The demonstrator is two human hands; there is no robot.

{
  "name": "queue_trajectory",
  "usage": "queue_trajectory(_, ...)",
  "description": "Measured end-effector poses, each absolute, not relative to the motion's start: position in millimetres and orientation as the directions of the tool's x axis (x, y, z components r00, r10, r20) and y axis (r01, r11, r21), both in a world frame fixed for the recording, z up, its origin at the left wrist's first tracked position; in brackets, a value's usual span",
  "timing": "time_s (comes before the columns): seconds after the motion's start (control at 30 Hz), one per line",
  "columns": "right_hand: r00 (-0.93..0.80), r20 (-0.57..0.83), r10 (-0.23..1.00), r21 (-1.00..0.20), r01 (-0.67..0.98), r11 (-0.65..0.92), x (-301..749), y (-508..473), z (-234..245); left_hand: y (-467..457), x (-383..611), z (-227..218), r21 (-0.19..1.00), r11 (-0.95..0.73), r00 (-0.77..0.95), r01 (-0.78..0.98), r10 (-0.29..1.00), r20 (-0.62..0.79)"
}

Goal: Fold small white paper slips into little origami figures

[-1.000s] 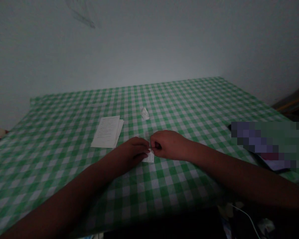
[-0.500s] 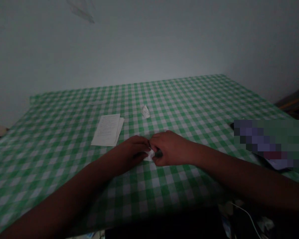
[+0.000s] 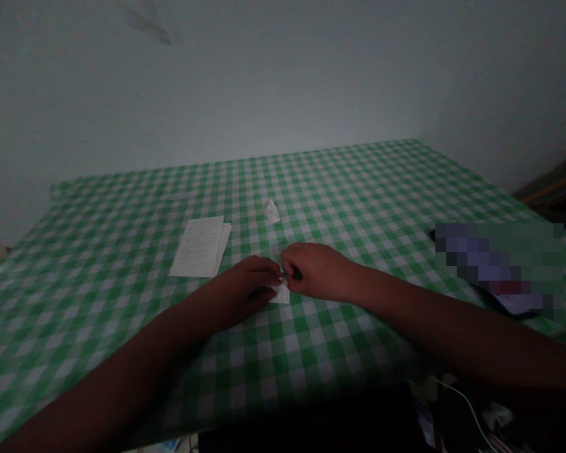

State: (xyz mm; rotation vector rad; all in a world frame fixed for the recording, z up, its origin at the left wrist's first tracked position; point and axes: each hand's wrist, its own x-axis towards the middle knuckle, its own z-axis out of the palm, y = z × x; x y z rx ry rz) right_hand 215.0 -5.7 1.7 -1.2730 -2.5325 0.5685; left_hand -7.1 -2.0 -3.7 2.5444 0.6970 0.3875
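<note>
A small white piece of paper (image 3: 282, 294) with faint print lies low over the tablecloth between my hands. My left hand (image 3: 252, 286) has its thumb and fingers closed on the paper's left side. Curled close beside it, my right hand (image 3: 315, 272) pinches at the paper's upper right edge; its fingertips are partly hidden. Beyond the hands sits a small folded paper (image 3: 272, 212), touched by neither hand. To the left of them, a few printed sheets (image 3: 199, 246) lie in a loose stack.
A green and white checked tablecloth (image 3: 349, 189) covers the table, which meets a pale wall (image 3: 283, 75). On the right lies a flat, dark-edged object (image 3: 500, 270), its surface blurred out by large blocks. A white cable (image 3: 466, 402) hangs below the front edge.
My right hand has moved slightly up and curled tighter, uncovering more of the small paper's right side. My left hand stays nearly in place. The whole view has shifted a little.
</note>
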Motion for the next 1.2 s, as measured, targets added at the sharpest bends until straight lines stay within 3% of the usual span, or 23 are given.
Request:
queue_trajectory(0.5,-0.59,0.108,0.8,-0.386,0.717,0.581,220.4,-2.4,1.5,-5.7,-14.5,8.3,0.434,-0.783,0.871,0.446,0.492,-0.008)
queue_trajectory(0.63,-0.586,0.12,0.802,-0.423,0.7,0.575,221.5,-3.2,5.7,-9.2,-10.4,8.9,0.315,-0.834,0.874,0.452,0.485,0.031)
queue_trajectory(0.73,-0.694,0.092,0.714,-0.446,0.612,0.653,221.7,-8.5,10.3,-12.6,-3.6,7.2,0.222,-0.851,0.861,0.476,0.502,0.078)
queue_trajectory(0.87,-0.729,0.045,0.683,-0.389,0.617,0.684,219.0,-16.8,13.0,-16.1,2.3,5.8,0.13,-0.814,0.819,0.565,0.573,0.023)
queue_trajectory(1.2,-0.736,0.022,0.676,-0.322,0.635,0.702,220.3,-16.9,15.2,-9.8,-8.0,6.3,0.36,-0.803,0.833,0.475,0.542,0.109)
